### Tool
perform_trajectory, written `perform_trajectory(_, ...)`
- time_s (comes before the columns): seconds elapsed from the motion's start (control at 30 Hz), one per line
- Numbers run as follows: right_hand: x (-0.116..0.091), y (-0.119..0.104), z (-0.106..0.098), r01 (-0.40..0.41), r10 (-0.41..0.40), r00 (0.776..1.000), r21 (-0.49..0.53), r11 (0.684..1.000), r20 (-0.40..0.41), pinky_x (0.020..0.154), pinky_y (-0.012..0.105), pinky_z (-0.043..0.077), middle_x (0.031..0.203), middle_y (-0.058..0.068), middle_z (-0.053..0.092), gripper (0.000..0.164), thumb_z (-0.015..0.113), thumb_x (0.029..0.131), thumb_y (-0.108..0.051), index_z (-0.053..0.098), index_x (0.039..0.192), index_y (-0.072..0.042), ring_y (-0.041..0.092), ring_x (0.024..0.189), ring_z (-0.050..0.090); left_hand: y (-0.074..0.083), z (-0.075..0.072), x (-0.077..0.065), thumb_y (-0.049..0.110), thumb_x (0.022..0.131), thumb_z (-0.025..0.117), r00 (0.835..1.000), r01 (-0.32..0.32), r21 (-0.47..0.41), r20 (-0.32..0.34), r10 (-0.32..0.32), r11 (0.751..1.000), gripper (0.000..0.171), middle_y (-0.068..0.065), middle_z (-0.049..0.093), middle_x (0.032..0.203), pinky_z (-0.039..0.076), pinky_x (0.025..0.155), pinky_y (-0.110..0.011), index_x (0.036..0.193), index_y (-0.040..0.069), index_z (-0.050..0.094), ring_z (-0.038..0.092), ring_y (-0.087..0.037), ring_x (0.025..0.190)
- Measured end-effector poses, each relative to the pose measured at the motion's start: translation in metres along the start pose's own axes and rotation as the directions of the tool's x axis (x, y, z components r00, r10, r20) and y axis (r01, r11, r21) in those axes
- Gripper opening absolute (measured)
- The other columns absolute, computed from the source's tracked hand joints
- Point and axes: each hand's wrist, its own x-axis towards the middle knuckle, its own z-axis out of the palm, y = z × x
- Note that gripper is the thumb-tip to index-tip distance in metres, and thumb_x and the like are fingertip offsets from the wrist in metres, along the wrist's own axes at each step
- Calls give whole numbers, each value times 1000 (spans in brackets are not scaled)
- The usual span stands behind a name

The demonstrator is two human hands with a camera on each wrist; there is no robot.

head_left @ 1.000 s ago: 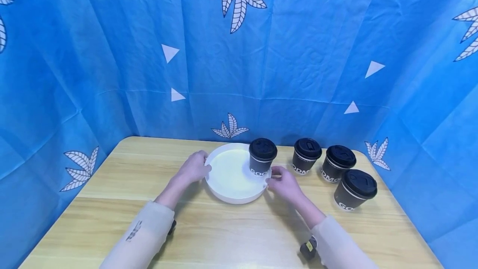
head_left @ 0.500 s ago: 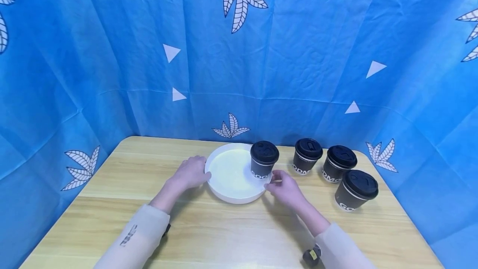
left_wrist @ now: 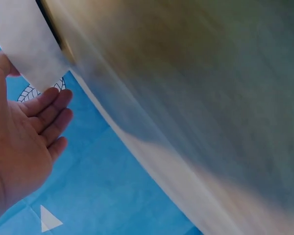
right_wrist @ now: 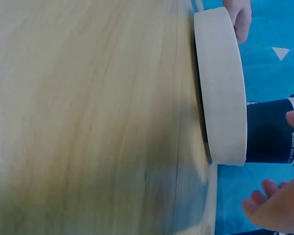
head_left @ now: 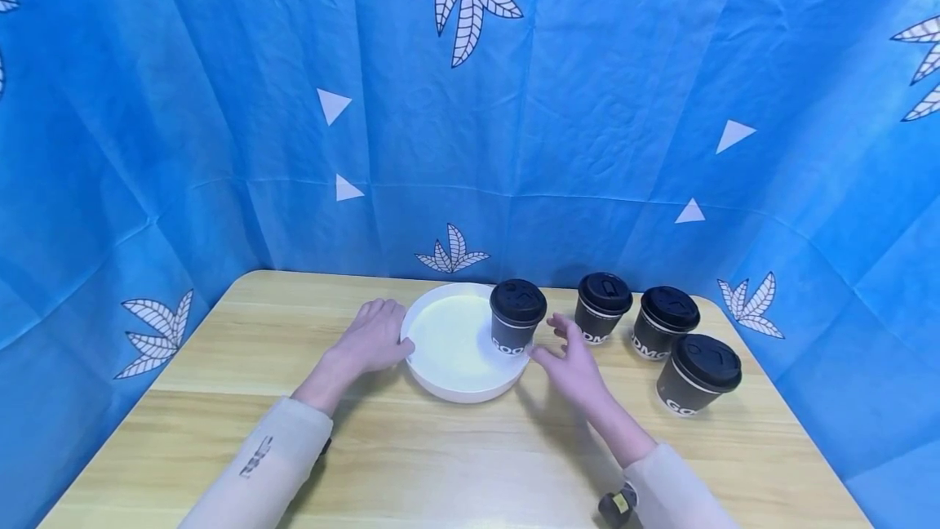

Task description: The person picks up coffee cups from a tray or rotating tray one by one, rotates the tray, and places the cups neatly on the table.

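A round white tray (head_left: 444, 349) lies on the wooden table, and a dark paper cup with a black lid (head_left: 517, 317) stands upright at its right side. At the tray's left rim is my left hand (head_left: 373, 335), thumb by the edge. In the left wrist view that hand (left_wrist: 27, 132) has its fingers loosely extended beside the tray wall (left_wrist: 29, 44). My right hand (head_left: 578, 367) is spread just right of the tray and cup. The right wrist view has its fingers (right_wrist: 257, 200) apart from the tray wall (right_wrist: 223, 93), below the cup (right_wrist: 269, 132).
Several more dark lidded cups stand to the right: one at the back (head_left: 602, 308), one beside it (head_left: 663, 323), and a wider one nearer (head_left: 698, 374). A blue patterned curtain (head_left: 587, 104) hangs around the table (head_left: 455, 464).
My right hand has let go of the tray's right rim and opened outward. The left hand's fingers have loosened from the left rim. The tray and cups stay nearly in place.
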Motion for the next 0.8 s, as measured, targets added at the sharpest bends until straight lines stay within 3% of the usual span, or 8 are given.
perform_trajectory(0.23, 8, -2, 3, 62, -57, 997, 96, 993, -48, 125, 54, 25, 162, 18, 35, 90, 81, 88, -18, 28, 159, -5, 41, 151, 31, -3, 1, 0, 33, 89, 63, 1000, -18, 6, -8, 18, 1000, 44, -14, 58, 115, 33, 117, -54, 116, -2, 60, 49, -34, 113)
perform_trajectory(0.47, 17, -4, 13, 108, -98, 991, 121, 987, -88, 124, 49, 28, 161, 18, 37, 96, 86, 82, -13, 29, 159, -2, 38, 150, 34, -4, 2, 0, 34, 90, 63, 1000, -15, 7, 5, 15, 1000, 47, -14, 59, 119, 31, 118, -54, 120, -2, 60, 49, -34, 116)
perform_trajectory(0.8, 28, -1, 27, 86, -72, 993, 157, 984, -93, 122, 51, 33, 157, 23, 40, 99, 89, 80, -11, 29, 158, 1, 39, 147, 38, -3, 1, -1, 34, 90, 63, 1000, -8, -2, 6, 8, 1000, 47, -14, 58, 118, 31, 119, -53, 120, -2, 60, 49, -34, 118)
